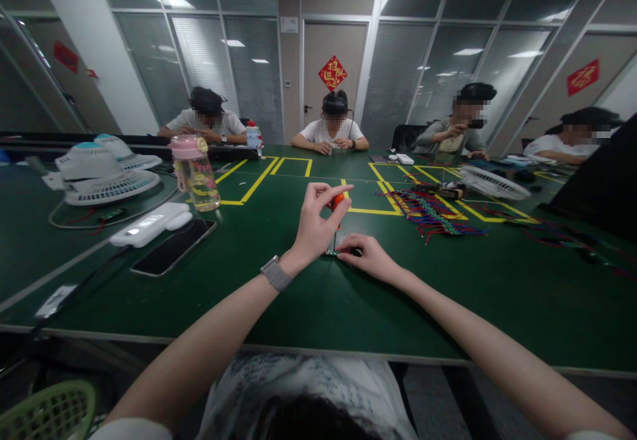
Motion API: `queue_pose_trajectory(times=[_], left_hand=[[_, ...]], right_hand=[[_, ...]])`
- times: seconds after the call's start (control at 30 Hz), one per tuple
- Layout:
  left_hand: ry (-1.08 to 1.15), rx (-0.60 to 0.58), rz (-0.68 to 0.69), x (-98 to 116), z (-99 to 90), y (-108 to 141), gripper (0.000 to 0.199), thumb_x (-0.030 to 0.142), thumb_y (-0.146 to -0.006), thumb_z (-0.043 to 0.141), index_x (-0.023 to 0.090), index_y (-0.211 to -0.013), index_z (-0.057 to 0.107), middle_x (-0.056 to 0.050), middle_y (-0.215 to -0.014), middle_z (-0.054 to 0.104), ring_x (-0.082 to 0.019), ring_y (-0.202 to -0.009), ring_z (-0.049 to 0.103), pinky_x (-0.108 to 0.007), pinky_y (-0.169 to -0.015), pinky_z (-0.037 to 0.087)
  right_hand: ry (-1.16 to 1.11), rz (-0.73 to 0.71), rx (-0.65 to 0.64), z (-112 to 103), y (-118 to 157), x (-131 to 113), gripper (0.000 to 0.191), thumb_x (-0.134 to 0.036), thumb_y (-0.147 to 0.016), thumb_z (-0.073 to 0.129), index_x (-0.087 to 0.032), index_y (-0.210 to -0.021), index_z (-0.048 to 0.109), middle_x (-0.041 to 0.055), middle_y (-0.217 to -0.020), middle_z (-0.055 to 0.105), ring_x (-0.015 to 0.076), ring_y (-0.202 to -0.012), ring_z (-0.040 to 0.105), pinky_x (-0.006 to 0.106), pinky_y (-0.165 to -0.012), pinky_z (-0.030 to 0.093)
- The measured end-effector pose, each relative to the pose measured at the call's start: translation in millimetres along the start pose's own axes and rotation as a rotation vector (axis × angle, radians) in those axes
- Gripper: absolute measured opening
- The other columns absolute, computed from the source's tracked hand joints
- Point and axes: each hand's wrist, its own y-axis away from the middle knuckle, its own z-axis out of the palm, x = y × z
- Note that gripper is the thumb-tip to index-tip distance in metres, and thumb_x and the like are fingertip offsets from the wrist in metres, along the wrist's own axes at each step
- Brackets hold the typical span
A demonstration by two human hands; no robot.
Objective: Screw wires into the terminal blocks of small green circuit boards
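Observation:
My left hand [318,218] is closed on the orange handle of a screwdriver [339,200], its index finger reaching over the top. The thin shaft points straight down to a small green circuit board [329,253] on the table. Low at the board's right side is my right hand [365,254], thumb and fingertips pinched at its edge. Something small and dark shows beneath those fingers, too hidden to make out. A grey watch band circles my left wrist.
On the green table [279,307], a phone [174,247], white power strip [149,224], pink-lidded bottle [196,174] and fan parts [107,171] stand left. Several wired circuit boards [432,211] lie right, with a round white grille [492,182] beyond. People sit across the table.

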Motion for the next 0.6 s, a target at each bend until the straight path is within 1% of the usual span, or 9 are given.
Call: queue_pose_trajectory(times=[0.1,0.17,0.2,0.27,0.33,0.4,0.5,0.57,0.6], left_hand=[[0.089,-0.053,-0.008,-1.5,0.7,0.3,0.031,0.025,-0.095,0.042,0.025,-0.120,0.060,-0.006,-0.110,0.057,-0.014,-0.099,0.057,-0.028,-0.088,0.046],[0.145,-0.070,-0.026,-2.9,1.9,0.9,0.032,0.025,-0.096,0.041,0.024,-0.124,0.057,-0.006,-0.108,0.060,-0.013,-0.094,0.059,-0.028,-0.084,0.048],[0.148,-0.065,-0.033,-3.3,2.4,1.1,0.031,0.026,-0.095,0.043,0.023,-0.123,0.057,-0.005,-0.105,0.061,-0.013,-0.090,0.060,-0.027,-0.081,0.049],[0.089,-0.022,-0.031,-3.3,2.6,1.3,0.026,0.027,-0.091,0.051,0.022,-0.114,0.063,-0.004,-0.097,0.058,-0.013,-0.085,0.058,-0.025,-0.077,0.048],[-0.001,0.034,-0.015,-2.4,1.9,1.1,0.020,0.028,-0.087,0.058,0.022,-0.104,0.068,-0.003,-0.092,0.053,-0.012,-0.082,0.055,-0.025,-0.077,0.047],[-0.055,0.057,-0.008,-1.5,0.7,0.6,0.019,0.027,-0.087,0.058,0.022,-0.102,0.069,-0.003,-0.093,0.049,-0.012,-0.085,0.053,-0.025,-0.080,0.047],[-0.004,0.012,-0.006,-2.0,-0.1,0.6,0.027,0.024,-0.093,0.046,0.025,-0.113,0.064,-0.004,-0.101,0.052,-0.013,-0.094,0.055,-0.027,-0.086,0.046],[0.078,-0.018,-0.011,-3.3,0.7,1.1,0.031,0.023,-0.095,0.040,0.025,-0.120,0.059,-0.005,-0.105,0.056,-0.013,-0.094,0.057,-0.028,-0.085,0.047],[0.107,-0.023,-0.017,-3.9,1.3,1.3,0.031,0.023,-0.096,0.040,0.024,-0.121,0.058,-0.005,-0.105,0.058,-0.013,-0.093,0.058,-0.027,-0.083,0.048]], right_hand=[[0.005,-0.005,-0.003,0.1,0.0,0.7,0.013,-0.021,-0.080,0.064,-0.016,-0.089,0.073,0.0057,-0.082,0.065,0.0164,-0.074,0.061,0.029,-0.071,0.048],[0.007,-0.008,-0.003,0.2,0.0,1.1,0.013,-0.021,-0.080,0.064,-0.016,-0.089,0.073,0.0056,-0.082,0.065,0.0165,-0.075,0.061,0.029,-0.071,0.048],[0.007,-0.010,-0.001,0.3,0.0,1.2,0.013,-0.021,-0.080,0.064,-0.016,-0.089,0.073,0.0056,-0.082,0.065,0.0166,-0.075,0.061,0.030,-0.072,0.048],[0.009,-0.012,0.005,0.5,0.1,1.2,0.013,-0.022,-0.080,0.065,-0.015,-0.088,0.073,0.0057,-0.082,0.065,0.0169,-0.075,0.061,0.030,-0.072,0.048],[0.011,-0.011,0.012,0.6,0.1,0.9,0.013,-0.022,-0.080,0.065,-0.015,-0.087,0.074,0.0060,-0.082,0.066,0.0171,-0.075,0.061,0.030,-0.071,0.048],[0.012,-0.012,0.013,0.5,0.1,0.3,0.013,-0.022,-0.080,0.065,-0.015,-0.087,0.074,0.0059,-0.081,0.066,0.0171,-0.075,0.061,0.030,-0.071,0.048],[0.013,-0.015,0.008,0.3,0.0,-0.3,0.013,-0.022,-0.080,0.065,-0.015,-0.087,0.074,0.0057,-0.081,0.066,0.0170,-0.075,0.061,0.029,-0.071,0.048],[0.012,-0.013,0.004,0.3,-0.1,-0.3,0.013,-0.021,-0.080,0.064,-0.016,-0.087,0.073,0.0056,-0.081,0.065,0.0168,-0.074,0.061,0.029,-0.071,0.048],[0.011,-0.012,0.003,0.3,-0.2,-0.3,0.013,-0.021,-0.080,0.064,-0.016,-0.087,0.073,0.0055,-0.081,0.065,0.0168,-0.074,0.061,0.029,-0.071,0.048]])
